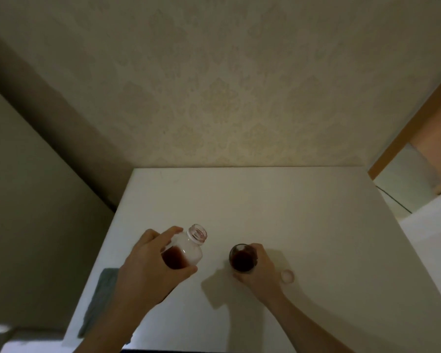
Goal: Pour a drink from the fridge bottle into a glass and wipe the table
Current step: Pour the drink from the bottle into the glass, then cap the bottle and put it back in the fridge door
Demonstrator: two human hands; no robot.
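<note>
My left hand (148, 266) grips a clear plastic bottle (189, 247) with no cap on it. The bottle is tilted a little to the right and holds dark red-brown drink in its lower part. To its right a small glass (242, 258) stands on the white table (265, 200), filled with the same dark drink. My right hand (260, 271) is wrapped around the glass from the right. The bottle's mouth is apart from the glass, up and to its left.
A round pale bottle cap (287, 276) lies on the table just right of my right hand. A grey cloth (99, 299) hangs at the table's left edge under my left forearm. Patterned wallpaper rises behind the table; a dark wall stands at the left.
</note>
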